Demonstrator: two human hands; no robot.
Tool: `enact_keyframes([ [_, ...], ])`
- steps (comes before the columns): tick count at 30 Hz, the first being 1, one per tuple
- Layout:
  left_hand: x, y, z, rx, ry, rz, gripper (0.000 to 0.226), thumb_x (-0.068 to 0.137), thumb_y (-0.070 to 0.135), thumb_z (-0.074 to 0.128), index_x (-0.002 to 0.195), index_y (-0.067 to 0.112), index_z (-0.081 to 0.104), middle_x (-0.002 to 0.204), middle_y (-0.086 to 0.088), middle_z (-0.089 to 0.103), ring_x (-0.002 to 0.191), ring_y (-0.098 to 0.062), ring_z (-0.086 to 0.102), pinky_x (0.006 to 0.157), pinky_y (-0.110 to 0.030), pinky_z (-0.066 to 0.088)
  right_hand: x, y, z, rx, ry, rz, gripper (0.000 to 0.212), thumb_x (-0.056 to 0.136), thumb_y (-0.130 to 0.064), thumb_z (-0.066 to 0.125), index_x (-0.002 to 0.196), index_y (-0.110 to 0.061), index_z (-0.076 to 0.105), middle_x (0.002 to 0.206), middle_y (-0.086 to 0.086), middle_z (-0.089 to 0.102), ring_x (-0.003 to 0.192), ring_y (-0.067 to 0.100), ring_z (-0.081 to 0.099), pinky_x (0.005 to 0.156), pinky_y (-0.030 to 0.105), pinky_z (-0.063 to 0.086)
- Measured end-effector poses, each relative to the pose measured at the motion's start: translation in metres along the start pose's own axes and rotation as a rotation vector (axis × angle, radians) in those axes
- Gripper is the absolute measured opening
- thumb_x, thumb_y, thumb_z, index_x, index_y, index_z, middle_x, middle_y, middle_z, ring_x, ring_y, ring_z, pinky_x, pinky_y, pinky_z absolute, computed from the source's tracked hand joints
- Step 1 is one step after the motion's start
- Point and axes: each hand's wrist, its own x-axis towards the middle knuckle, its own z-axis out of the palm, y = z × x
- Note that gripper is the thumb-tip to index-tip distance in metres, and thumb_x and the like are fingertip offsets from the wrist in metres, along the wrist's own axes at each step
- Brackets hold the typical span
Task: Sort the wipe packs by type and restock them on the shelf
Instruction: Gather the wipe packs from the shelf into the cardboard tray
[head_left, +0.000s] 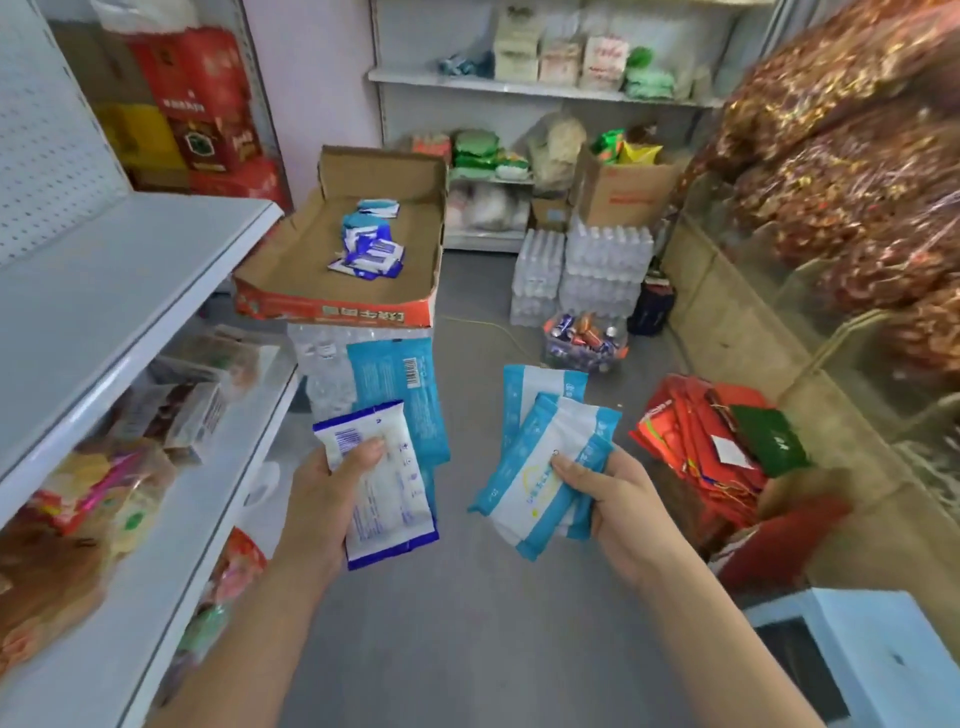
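Hands fill the lower middle of the head view, each gripping wipe packs above a grey floor (467, 623). The left hand (324, 506) holds a white pack (387, 499) edged in dark blue, thumb pressed on its face and the other fingers curled out of sight behind it. A light-blue pack (410, 395) with a barcode sticks up behind the white one, in the same grip. The right hand (608, 496) clamps a fan of light-blue-and-white packs (540, 452), thumb on top of the front one and fingers wrapped underneath; how many packs are in the fan I cannot tell for sure, at least three.

Ahead, an open cardboard tray (332, 306) sits on a bundle of bottled water (322, 374), and a small heap of blue-and-white packs (371, 244) lies inside it. To the left, a white shelf (104, 291) stands bare on its upper level, with snack bags (104, 493) on the level below. Further back, stacked water cases (587, 270) stand on the floor beside a brown box (623, 197). Red bags (696, 441) lie on the floor to the right, near the right hand.
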Motion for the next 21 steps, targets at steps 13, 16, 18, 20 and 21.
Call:
enact_keyframes([
  [13, 0.218, 0.017, 0.171, -0.014, 0.007, -0.090, 0.018, 0.092, 0.023, 0.069, 0.106, 0.013, 0.065, 0.097, -0.012, 0.076, 0.085, -0.036, 0.075, 0.082, -0.065, 0.056, 0.235, -0.089, -0.089, 0.056, 0.002, -0.040, 0.036, 0.091, -0.009, 0.062, 0.127, -0.007, 0.057, 0.120, 0.014, 0.071, 0.109, 0.035, 0.069, 0.092, 0.062, 0.053],
  [16, 0.265, 0.031, 0.207, 0.016, 0.046, -0.080, 0.017, 0.091, 0.026, 0.069, 0.106, 0.017, 0.066, 0.096, -0.009, 0.077, 0.082, -0.031, 0.076, 0.078, -0.055, 0.060, 0.295, -0.117, -0.110, 0.070, -0.032, -0.009, 0.036, 0.092, -0.010, 0.061, 0.127, -0.008, 0.057, 0.120, 0.014, 0.071, 0.110, 0.035, 0.069, 0.094, 0.062, 0.052],
  [18, 0.297, 0.042, 0.224, 0.001, 0.085, -0.061, 0.014, 0.091, 0.027, 0.070, 0.102, 0.020, 0.066, 0.092, -0.006, 0.077, 0.078, -0.027, 0.076, 0.071, -0.045, 0.061, 0.338, -0.136, -0.118, 0.039, -0.072, 0.016, 0.033, 0.093, -0.010, 0.061, 0.126, -0.008, 0.057, 0.120, 0.013, 0.071, 0.108, 0.035, 0.069, 0.093, 0.061, 0.052],
  [20, 0.330, 0.051, 0.237, -0.030, 0.145, -0.047, 0.013, 0.090, 0.027, 0.070, 0.101, 0.021, 0.066, 0.093, -0.005, 0.078, 0.078, -0.026, 0.076, 0.072, -0.044, 0.060, 0.382, -0.152, -0.121, 0.008, -0.085, 0.014, 0.031, 0.094, -0.009, 0.060, 0.125, -0.009, 0.057, 0.117, 0.011, 0.073, 0.105, 0.032, 0.071, 0.088, 0.054, 0.057],
  [21, 0.344, 0.055, 0.241, -0.038, 0.171, -0.045, 0.016, 0.090, 0.029, 0.071, 0.102, 0.021, 0.066, 0.093, -0.005, 0.078, 0.080, -0.026, 0.076, 0.075, -0.046, 0.060, 0.402, -0.158, -0.119, 0.003, -0.094, 0.015, 0.030, 0.095, -0.009, 0.060, 0.124, -0.010, 0.057, 0.116, 0.010, 0.073, 0.104, 0.031, 0.071, 0.083, 0.049, 0.059],
])
